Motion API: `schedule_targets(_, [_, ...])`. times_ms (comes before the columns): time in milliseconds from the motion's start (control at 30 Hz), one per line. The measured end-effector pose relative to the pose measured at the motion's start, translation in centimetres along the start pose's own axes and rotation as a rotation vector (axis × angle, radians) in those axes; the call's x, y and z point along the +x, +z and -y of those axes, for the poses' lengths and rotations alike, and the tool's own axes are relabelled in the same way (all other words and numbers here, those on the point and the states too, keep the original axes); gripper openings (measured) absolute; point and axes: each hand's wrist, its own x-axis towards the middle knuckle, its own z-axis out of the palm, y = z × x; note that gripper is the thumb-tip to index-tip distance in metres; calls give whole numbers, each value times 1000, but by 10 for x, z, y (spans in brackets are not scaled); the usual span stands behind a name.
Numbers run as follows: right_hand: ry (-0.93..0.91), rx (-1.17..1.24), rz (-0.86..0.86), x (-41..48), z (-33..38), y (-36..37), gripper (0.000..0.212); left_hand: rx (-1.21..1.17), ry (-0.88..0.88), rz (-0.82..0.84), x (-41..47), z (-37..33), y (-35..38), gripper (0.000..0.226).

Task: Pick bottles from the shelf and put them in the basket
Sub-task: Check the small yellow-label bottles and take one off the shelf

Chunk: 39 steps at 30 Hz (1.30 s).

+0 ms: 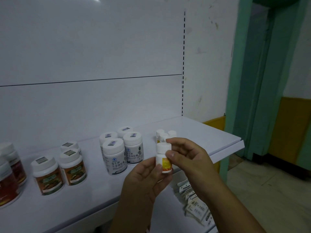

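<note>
A small white bottle [164,158] with a yellow-orange label is held upright in front of the shelf [202,132]. My left hand [144,179] grips its lower body from the left. My right hand [186,157] pinches its cap and upper side with thumb and forefinger. Behind it, three more small white bottles [164,135] stand on the shelf. No basket is in view.
Several white jars with blue print [116,155] stand mid-shelf; orange-labelled jars [48,175] and red-labelled jars [8,179] stand further left. Small packets [193,199] lie on a lower shelf under my right arm. A green door frame [244,81] stands to the right.
</note>
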Motion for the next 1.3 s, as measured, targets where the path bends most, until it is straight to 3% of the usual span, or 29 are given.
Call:
schedule_targets(200, [-9,-15,-21,2,-5,-15,40,99,-26,-7,13,11,5,17])
schedule_targets(367, [-50,-308,-355,35,-34,-44,36,798,327,-115,39,-7,19,20])
schedule_targets(500, [25,-581,-326,69,-58,-53,34,1175,426,-94,77,-12,33,25])
schedule_targets(633, [43,-783,-290,77,-71,-53,43,1453,412,-53,102,3,34,35])
schedule_targets(800, [48,-884,-262,80,-72,-55,54,1407,384,-140,105,7,31,28])
schedule_targets(933, [36,-777,-291,76,-76,-54,62,1363,382,-178,98,7,33,28])
schedule_targets(1033, [-86,-626,-414,69,-71,-53,48,1249,404,-216,84,-8,33,26])
schedule_targets(1133, [-151,-493,-509,44,-55,-40,16,997,386,-189,66,-32,34,19])
schedule_targets(1167, [-112,-412,-480,35,-49,-34,9,906,363,-164,58,-39,36,17])
schedule_targets(1300, [390,155,66,17,-19,-6,45,775,288,-67,35,-46,37,14])
